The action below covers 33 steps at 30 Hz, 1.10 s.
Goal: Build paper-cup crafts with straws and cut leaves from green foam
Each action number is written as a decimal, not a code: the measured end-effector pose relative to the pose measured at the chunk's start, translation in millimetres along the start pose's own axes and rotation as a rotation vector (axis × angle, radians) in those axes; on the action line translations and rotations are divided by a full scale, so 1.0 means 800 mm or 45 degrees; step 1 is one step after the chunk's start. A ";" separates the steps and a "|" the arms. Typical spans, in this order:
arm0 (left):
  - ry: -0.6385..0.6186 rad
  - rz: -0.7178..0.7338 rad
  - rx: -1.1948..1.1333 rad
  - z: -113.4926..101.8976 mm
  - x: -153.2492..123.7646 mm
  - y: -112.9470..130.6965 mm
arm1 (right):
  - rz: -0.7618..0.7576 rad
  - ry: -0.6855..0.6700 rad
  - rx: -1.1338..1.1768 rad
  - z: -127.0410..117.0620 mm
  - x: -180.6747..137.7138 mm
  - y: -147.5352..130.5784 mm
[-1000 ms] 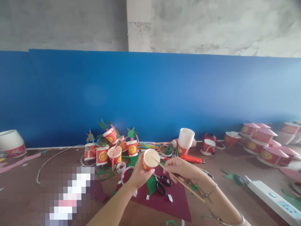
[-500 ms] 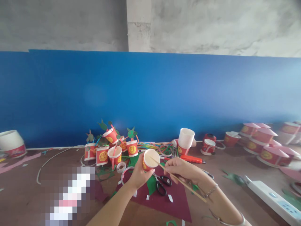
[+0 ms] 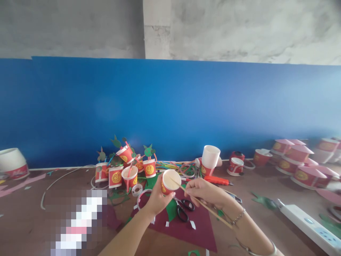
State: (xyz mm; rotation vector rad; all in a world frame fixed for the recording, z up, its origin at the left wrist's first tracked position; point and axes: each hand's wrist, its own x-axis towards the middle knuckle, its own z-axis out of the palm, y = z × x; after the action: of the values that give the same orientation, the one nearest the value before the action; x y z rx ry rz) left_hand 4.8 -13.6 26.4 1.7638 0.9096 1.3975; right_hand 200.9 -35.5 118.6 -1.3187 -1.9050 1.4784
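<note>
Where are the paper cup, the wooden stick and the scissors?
paper cup point(image 3: 170, 180), head view, on its white inside.
wooden stick point(image 3: 210, 211), head view, on its shaft below the hand.
scissors point(image 3: 182, 212), head view, on a black handle.

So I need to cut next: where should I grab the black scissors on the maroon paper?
Take the scissors by the two black loop handles, coming from above on the near side. They lie flat, loops toward you, just below the right hand.

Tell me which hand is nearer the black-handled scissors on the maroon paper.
Right. The right hand hovers just above the black-handled scissors; the left hand, holding the red paper cup, sits farther left.
</note>
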 end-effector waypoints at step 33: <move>-0.163 0.350 0.391 0.014 -0.017 0.009 | -0.045 0.369 -0.008 0.035 0.035 0.014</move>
State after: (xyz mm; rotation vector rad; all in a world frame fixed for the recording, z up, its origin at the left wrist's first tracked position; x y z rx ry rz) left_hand 13.9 -30.3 23.7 2.2537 0.8731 1.3456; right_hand 171.0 -26.5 91.5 -1.4089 -1.7373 1.1905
